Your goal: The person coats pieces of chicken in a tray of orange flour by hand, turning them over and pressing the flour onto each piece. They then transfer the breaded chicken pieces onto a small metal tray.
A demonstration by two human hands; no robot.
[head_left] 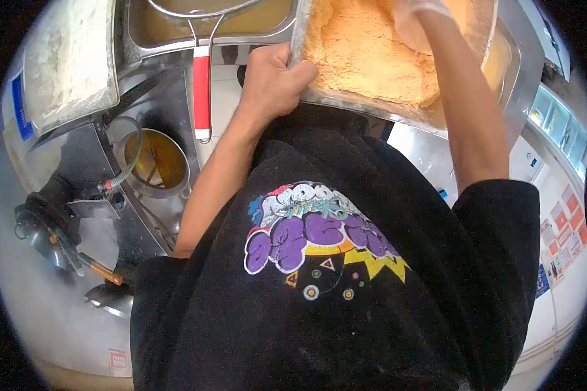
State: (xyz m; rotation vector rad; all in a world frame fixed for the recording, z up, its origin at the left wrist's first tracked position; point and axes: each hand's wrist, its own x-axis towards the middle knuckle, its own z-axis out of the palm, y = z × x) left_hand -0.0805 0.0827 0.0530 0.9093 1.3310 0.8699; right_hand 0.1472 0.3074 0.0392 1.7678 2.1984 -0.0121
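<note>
A rectangular metal tray (pixel 398 116) holds orange, powdery breading flour (pixel 365 58) that is heaped and crumbly. My left hand (pixel 275 81) is closed on the tray's left rim, thumb over the edge. My right hand (pixel 419 21), in a thin clear plastic glove, reaches down into the flour near the top of the view. Its fingers are blurred and partly cut off, so their shape and anything in them are hidden. Left of the tray, a round strainer with a red handle (pixel 202 91) lies across a steel pan of cloudy yellowish liquid (pixel 254 25).
A flour-dusted pale tray (pixel 72 62) stands at the upper left. Below it is a round pot of brown oil-like liquid (pixel 153 163) beside a flexible hose (pixel 120 176). A dark pan with a wooden handle (pixel 101 268) is farther left. White cabinets (pixel 522 156) stand on the right.
</note>
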